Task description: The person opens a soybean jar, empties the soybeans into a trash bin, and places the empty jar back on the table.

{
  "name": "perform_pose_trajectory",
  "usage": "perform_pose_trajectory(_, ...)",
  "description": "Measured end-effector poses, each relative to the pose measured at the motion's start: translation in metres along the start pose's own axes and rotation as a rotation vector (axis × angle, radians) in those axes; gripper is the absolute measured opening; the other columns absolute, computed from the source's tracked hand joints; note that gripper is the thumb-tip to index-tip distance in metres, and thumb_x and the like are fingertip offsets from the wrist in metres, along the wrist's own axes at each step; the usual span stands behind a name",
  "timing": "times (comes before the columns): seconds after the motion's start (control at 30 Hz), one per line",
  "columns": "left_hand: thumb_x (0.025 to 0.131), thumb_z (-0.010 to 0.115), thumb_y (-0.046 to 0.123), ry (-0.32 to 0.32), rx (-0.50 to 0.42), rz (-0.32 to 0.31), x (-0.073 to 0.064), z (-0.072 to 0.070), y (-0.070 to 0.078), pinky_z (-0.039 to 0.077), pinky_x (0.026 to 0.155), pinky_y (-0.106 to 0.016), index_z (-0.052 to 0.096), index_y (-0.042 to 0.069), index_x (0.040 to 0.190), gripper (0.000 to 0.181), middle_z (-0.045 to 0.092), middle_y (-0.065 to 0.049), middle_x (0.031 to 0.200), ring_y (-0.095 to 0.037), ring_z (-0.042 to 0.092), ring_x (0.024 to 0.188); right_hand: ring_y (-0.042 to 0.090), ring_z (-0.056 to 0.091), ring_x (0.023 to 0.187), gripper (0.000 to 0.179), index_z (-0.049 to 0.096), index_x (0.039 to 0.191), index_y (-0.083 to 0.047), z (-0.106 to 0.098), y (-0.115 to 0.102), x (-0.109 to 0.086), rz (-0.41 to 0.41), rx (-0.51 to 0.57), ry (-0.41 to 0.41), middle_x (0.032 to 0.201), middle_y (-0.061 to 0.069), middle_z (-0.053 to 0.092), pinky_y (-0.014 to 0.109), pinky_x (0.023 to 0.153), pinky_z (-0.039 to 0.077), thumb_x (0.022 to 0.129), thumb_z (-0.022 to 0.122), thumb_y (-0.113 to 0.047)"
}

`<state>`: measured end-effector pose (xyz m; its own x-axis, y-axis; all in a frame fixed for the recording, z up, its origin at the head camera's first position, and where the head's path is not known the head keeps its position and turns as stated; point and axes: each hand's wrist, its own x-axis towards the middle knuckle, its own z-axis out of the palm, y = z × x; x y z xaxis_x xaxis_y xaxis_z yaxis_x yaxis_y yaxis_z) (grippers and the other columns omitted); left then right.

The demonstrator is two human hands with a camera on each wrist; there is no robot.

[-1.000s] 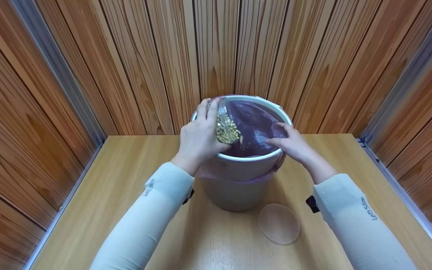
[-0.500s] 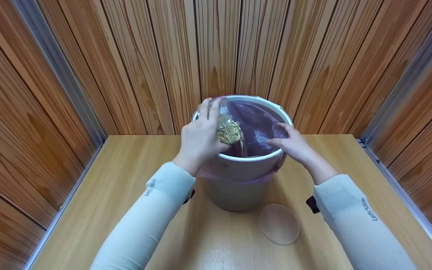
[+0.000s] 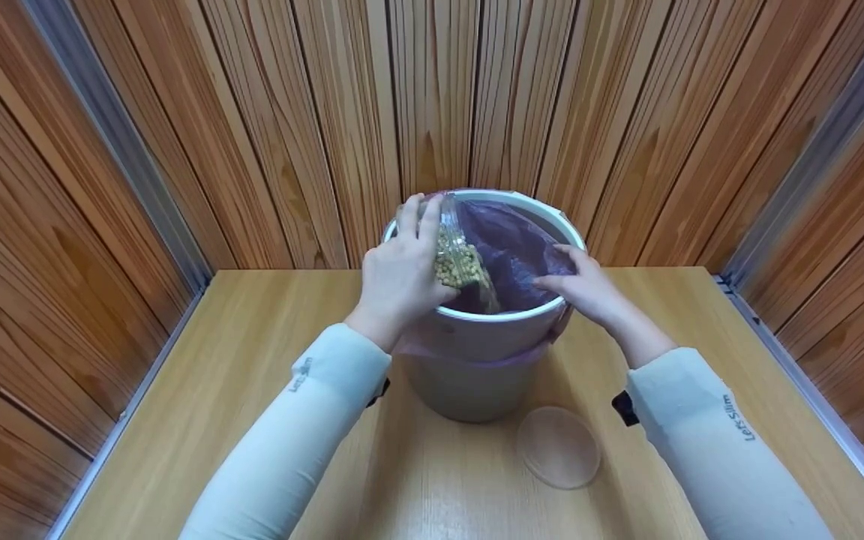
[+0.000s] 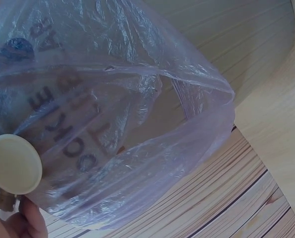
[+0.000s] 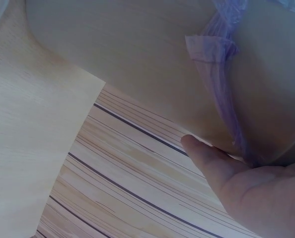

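Observation:
My left hand (image 3: 402,281) grips a clear plastic container (image 3: 449,217) of small round yellow-green peas (image 3: 458,268), tilted over the mouth of a round grey bin (image 3: 469,386). A stream of peas falls from its lower end into the purple plastic bag (image 3: 511,240) lining the bin. My right hand (image 3: 589,292) holds the bin's right rim, with thumb and a finger over the inner side. In the left wrist view, a cream disc (image 4: 14,163) sits close to the left fingers (image 4: 34,218), in front of the bag. The container's far side is hidden behind my left hand.
A round clear lid (image 3: 558,448) lies on the wooden table (image 3: 274,315), in front of the bin and to its right. Wood-panelled walls (image 3: 327,135) enclose the back and both sides. The bag's folded edge (image 5: 212,49) hangs outside the bin.
The peas now run out in a longer stream toward the bin's front, and their level in the container has shifted. Both hands have stayed almost in place.

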<state>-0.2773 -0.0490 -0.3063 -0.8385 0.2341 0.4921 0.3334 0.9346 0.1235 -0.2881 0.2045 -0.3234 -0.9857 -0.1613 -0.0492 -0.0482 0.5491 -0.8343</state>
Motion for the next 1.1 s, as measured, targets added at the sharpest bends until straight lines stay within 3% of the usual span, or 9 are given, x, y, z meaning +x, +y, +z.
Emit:
perform_pose_trajectory(0.9,0.066,0.089,0.048,-0.002,0.057,0.018,0.0008,-0.0012,0.0024,0.053,0.052,-0.036,0.024,0.014,0.157,0.117,0.031,-0.013,0.159,-0.020,0.061,0.064,0.044,0.027,0.146,0.081,0.018,0.154,0.004,-0.0003,-0.0007,0.0000,0.003,-0.006,0.002,0.157,0.030,0.026,0.054,0.120,0.023,0.093,0.063,-0.024)
perform_pose_trajectory(1.1,0.065,0.090,0.047,0.022,0.069,0.034,0.0003,-0.0007,0.0027,0.052,0.051,-0.035,0.025,0.014,0.157,0.117,0.033,-0.013,0.159,-0.019,0.061,0.062,0.044,0.026,0.146,0.081,0.018,0.154,0.005,-0.0003,-0.0002,0.0001,0.001,0.002,0.001,0.157,0.030,0.026,0.054,0.120,0.023,0.093,0.062,-0.023)
